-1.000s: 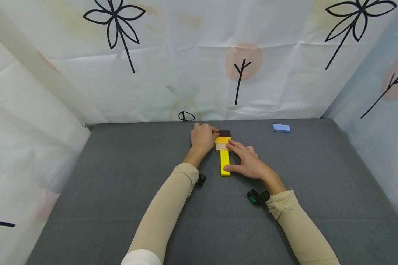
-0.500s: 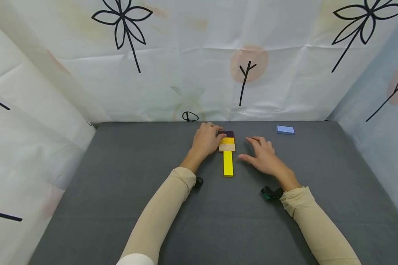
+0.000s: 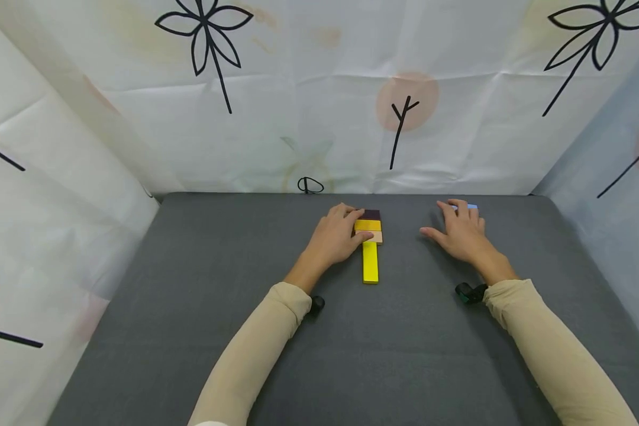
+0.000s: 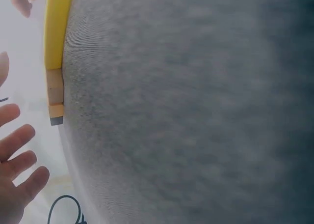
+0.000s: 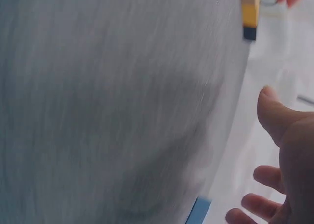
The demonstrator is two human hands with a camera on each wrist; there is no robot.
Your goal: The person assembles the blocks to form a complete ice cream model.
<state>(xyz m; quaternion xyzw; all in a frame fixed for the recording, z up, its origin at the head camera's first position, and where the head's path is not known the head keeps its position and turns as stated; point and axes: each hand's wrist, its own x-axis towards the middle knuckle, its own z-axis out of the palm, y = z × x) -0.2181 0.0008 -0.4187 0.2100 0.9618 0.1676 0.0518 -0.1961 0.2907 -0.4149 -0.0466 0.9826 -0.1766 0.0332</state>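
On the grey table, a row of flat blocks stands in line: a dark brown block (image 3: 372, 215) at the back, an orange-yellow block (image 3: 368, 225), a light wood block (image 3: 377, 237), then a long yellow block (image 3: 370, 264) pointing toward me. My left hand (image 3: 333, 235) is at the left side of this row, its fingers relaxed and its thumb over the light wood block in the head view. Farther right, my right hand (image 3: 462, 236) reaches over a blue block (image 3: 473, 207), fingers spread and thumb out. Most of the blue block is hidden behind those fingers.
The grey table (image 3: 394, 355) meets a white patterned cloth (image 3: 341, 136) at its back edge, with more cloth at both sides. Black wrist cameras sit at the left wrist (image 3: 316, 305) and the right wrist (image 3: 470, 293).
My right hand has left the yellow and wood blocks and moved right to the blue block. My left hand has shifted slightly toward me along the row. The view has turned a little.
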